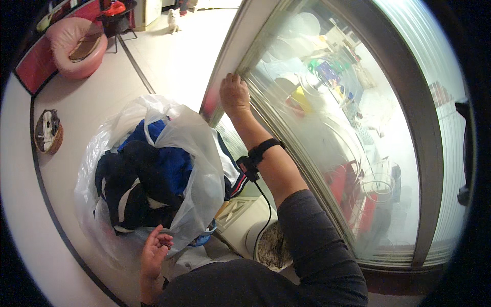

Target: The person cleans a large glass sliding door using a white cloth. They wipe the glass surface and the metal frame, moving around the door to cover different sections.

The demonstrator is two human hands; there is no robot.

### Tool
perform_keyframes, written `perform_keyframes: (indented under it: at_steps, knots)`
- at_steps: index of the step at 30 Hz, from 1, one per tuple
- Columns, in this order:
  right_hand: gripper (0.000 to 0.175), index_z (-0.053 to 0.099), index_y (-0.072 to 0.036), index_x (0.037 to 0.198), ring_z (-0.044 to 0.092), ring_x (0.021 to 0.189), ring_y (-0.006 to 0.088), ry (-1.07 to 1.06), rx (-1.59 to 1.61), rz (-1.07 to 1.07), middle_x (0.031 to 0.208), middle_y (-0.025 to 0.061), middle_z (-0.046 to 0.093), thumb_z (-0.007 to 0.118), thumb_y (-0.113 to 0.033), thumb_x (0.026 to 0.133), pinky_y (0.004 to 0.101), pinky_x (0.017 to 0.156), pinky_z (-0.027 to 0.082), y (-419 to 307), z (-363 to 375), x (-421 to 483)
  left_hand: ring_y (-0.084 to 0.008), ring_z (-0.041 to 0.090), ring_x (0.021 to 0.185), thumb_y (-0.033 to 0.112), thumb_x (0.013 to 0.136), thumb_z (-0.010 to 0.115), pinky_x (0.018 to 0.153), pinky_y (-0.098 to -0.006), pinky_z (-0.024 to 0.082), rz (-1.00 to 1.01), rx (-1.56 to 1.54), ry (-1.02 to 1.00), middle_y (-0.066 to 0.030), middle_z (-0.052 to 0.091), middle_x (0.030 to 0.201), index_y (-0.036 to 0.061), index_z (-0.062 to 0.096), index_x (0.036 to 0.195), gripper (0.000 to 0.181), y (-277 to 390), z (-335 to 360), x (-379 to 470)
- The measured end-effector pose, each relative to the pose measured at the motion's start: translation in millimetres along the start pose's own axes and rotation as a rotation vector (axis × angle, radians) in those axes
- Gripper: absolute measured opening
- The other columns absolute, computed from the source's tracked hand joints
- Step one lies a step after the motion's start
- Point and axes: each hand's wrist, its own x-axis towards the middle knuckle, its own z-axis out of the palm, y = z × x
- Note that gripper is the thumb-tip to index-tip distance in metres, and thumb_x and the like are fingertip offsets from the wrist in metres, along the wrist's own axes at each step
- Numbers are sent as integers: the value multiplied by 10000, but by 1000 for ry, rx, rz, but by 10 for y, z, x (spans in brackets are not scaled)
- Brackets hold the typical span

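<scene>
My right hand [234,92] is raised with curled fingers against the edge of the frame [226,61] beside a glass panel [307,126]; whether it grips the frame cannot be told. A black device is strapped to that forearm, with a cable running down. My left hand [154,249], palm up with bent fingers apart, is at the near rim of a large translucent plastic bag [207,165] and holds nothing. Inside the bag lie black clothes [134,203] with pale trim and a blue cloth [174,165].
A pink armchair [73,69] and a wicker basket [55,142] stand at the left. A small white dog [173,21] is on the floor further off. Near my body are a pot of soil-like matter [274,245] and a blue container [203,238].
</scene>
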Motion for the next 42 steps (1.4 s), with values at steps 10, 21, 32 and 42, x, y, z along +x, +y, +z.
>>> perform_keyframes:
  at_steps: [10,21,32,42]
  knots:
    - [197,659,-42,914,546,973,262,21,92,45,983,106,566,558,-203,865,361,779,500,187,-193,-450,-185,550,1037,91,911,563,974,-354,421,-5,66,-80,-118,573,1172,-24,327,1473,620,51,285,-2]
    - [144,644,-60,855,561,860,205,-53,49,45,883,68,546,563,-173,894,330,653,480,1184,-1023,-2694,-165,553,1042,64,898,561,961,-318,439,26,133,-195,-93,580,1188,3,328,1482,631,-107,931,-270]
    - [253,614,-50,1025,577,875,202,-100,-21,292,924,53,556,592,-134,787,314,699,516,2297,-2070,-5688,-220,518,1161,189,925,628,1039,-367,403,-101,432,-632,-118,515,1331,11,363,1470,632,-555,2112,-248]
    - [273,660,-122,1045,586,916,255,-61,-132,758,964,56,588,614,-58,783,368,769,528,2648,-2488,-7451,-332,258,1444,464,954,576,1160,-446,230,1171,1199,-553,-192,296,1553,1,266,1510,787,570,3680,903]
